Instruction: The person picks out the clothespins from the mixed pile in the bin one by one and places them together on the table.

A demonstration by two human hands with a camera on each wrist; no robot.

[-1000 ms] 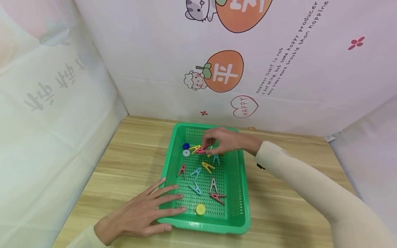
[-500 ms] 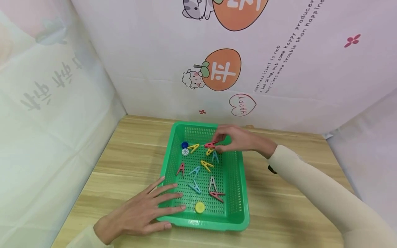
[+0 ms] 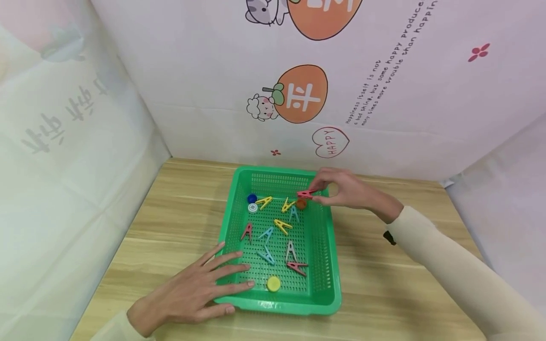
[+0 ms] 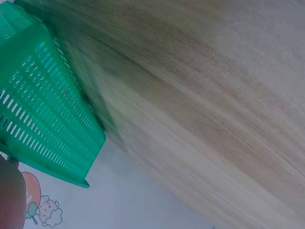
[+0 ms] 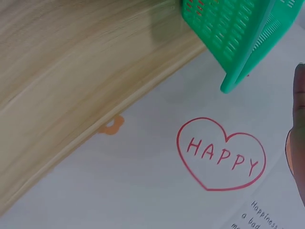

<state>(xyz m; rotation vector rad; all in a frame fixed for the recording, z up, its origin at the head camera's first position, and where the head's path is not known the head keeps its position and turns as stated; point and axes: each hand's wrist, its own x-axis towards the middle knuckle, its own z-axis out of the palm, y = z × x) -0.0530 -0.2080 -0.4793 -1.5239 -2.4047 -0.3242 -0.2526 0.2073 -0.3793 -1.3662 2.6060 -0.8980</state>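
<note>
In the head view, my right hand (image 3: 347, 189) pinches a red clothespin (image 3: 305, 194) between thumb and fingers, above the far right corner of a green plastic basket (image 3: 298, 309). Just below it lies an orange bottle cap (image 3: 301, 204), with a yellow clothespin (image 3: 287, 205) and a blue clothespin (image 3: 294, 213) close by. My left hand (image 3: 187, 292) lies over the basket's near left corner, its fingers straight and spread. Both wrist views show the basket's outer walls; the held clothespin is out of sight there.
More clothespins in yellow, blue, red and grey (image 3: 291, 252) are scattered over the basket floor. A blue cap (image 3: 252, 199) and a white cap (image 3: 252, 208) sit at far left, a yellow cap (image 3: 273, 284) near the front. Behind the wooden table (image 3: 141, 227) hangs a printed cloth (image 3: 213, 94).
My right hand has carried the red clothespin rightward from beside the far left yellow clothespin to the far right corner, uncovering the orange cap. The left hand stays in place.
</note>
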